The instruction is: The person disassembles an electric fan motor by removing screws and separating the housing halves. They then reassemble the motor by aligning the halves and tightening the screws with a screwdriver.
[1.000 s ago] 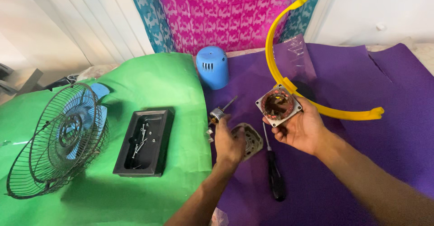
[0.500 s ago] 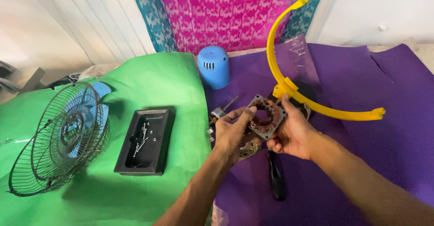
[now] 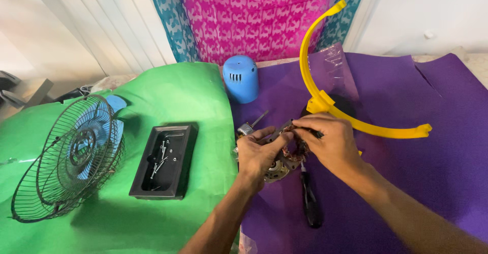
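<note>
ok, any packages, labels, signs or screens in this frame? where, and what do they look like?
No labels, signs or screens.
Clear plastic bag: flat on the purple sheet, behind the yellow curved bracket; see-through, glossy.
Black tray: on the green sheet, left of the left hand; rectangular, holds loose screws.

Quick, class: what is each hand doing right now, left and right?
Left hand: closed on the fan motor part.
Right hand: closed on the same motor part, from above.

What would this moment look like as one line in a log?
left hand: grips motor part | right hand: grips the same part | screwdriver: on purple sheet | tray of screws: on green sheet
</note>
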